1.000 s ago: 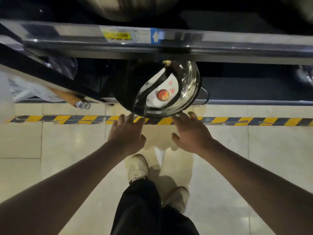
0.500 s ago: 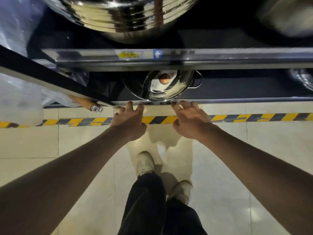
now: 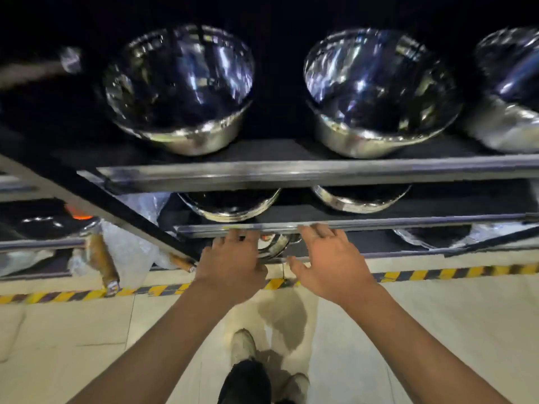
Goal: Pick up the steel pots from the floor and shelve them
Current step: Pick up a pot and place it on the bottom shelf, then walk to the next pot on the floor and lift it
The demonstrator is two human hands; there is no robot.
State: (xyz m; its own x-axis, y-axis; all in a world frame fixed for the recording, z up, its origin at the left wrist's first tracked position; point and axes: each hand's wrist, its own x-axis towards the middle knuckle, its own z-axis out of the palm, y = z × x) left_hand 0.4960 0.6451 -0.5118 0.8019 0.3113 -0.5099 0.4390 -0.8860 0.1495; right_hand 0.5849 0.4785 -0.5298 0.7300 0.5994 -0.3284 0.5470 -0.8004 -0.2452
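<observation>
A steel pot [image 3: 275,244] sits on the bottom shelf [image 3: 379,243], mostly hidden behind my hands and the shelf rail above it. My left hand [image 3: 233,262] hovers in front of its left side, fingers relaxed and holding nothing. My right hand [image 3: 329,262] is spread open in front of its right side, also empty. More steel pots stand on the shelves above: two large ones [image 3: 180,88] [image 3: 379,91] on the top level and two [image 3: 230,205] [image 3: 361,198] on the middle level.
Shelf rails [image 3: 291,172] jut out at several heights. Wooden-handled utensils [image 3: 102,262] and plastic wrap lie in the left bay. A yellow-black hazard tape [image 3: 437,272] runs along the tiled floor. My feet [image 3: 243,345] stand below.
My view has tilted up, showing the upper shelves. The pot has gone deeper onto the bottom shelf and both hands have drawn back from it, fingers loosened.
</observation>
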